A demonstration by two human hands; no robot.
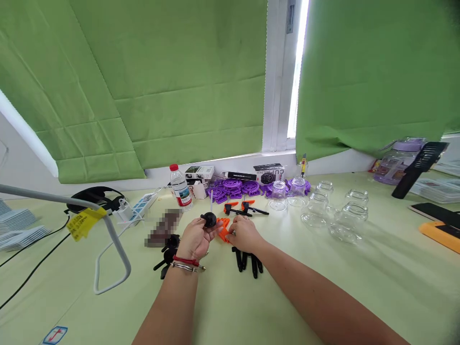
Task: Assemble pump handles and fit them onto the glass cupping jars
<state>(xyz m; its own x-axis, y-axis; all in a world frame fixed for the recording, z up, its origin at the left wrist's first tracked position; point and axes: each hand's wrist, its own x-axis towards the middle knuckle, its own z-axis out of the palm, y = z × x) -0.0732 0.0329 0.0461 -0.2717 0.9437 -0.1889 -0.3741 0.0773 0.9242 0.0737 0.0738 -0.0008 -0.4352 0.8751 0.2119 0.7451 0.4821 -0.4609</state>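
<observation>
My left hand [197, 239] is palm up, its fingers closed round a black round plastic part [209, 220] with a thin clear tube [212, 200] pointing upward. Beside it my right hand [245, 233] reaches down with bent fingertips at a small cluster of orange plastic parts [223, 230]; one seems pinched, its far edge hidden by the fingers. Just below the right hand lie several black stick-like parts [247, 261]. More black round parts [170, 256] lie left of my left wrist. Two orange-and-black assembled pieces [247, 208] rest beyond the right hand.
Purple plastic pieces [233, 188] are piled by the wall near small boxes [200, 172] and a red-capped water bottle [181, 188]. Several clear jars [316, 211] stand to the right. A grey metal frame [115, 244] with a yellow tag juts in at left, near a power strip [143, 203].
</observation>
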